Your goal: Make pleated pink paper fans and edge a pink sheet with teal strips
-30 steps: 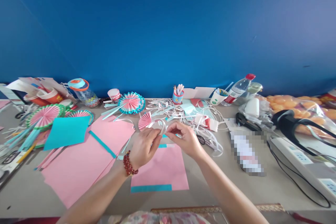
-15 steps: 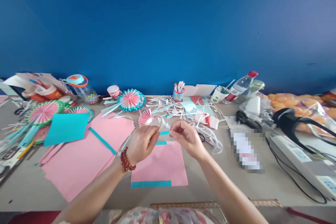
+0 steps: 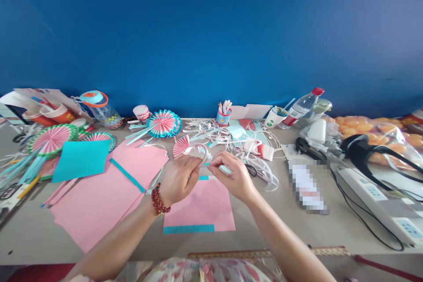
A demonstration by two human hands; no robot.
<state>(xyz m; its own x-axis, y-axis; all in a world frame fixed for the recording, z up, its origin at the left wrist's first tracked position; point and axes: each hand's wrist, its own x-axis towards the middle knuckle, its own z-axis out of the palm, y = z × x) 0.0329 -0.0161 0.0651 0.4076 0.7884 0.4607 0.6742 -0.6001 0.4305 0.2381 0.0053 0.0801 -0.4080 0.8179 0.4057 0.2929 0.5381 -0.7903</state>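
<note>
My left hand (image 3: 181,175), with a red bead bracelet on its wrist, is closed on a white roll of tape (image 3: 205,153) whose ring rises above the fingers. My right hand (image 3: 231,174) is closed in a pinch at the right end of a narrow blue paper strip (image 3: 205,164), between the two hands; its left end is hidden by my left fingers. Beneath them lies a pink paper sheet (image 3: 201,205) with a blue strip (image 3: 189,229) along its near edge and another partly covered at its far edge.
Left are larger pink sheets (image 3: 99,202), a teal sheet (image 3: 82,161) and folded paper fans (image 3: 164,124). Tangled paper strips (image 3: 205,130), a pencil cup (image 3: 224,116) and a bottle (image 3: 302,108) stand farther back. A power strip (image 3: 380,202) and black cable lie right.
My right hand has moved slightly left, closer to my left hand, and less of the blue strip shows between them. The tape roll has tilted a little. The whole view has shifted slightly.
</note>
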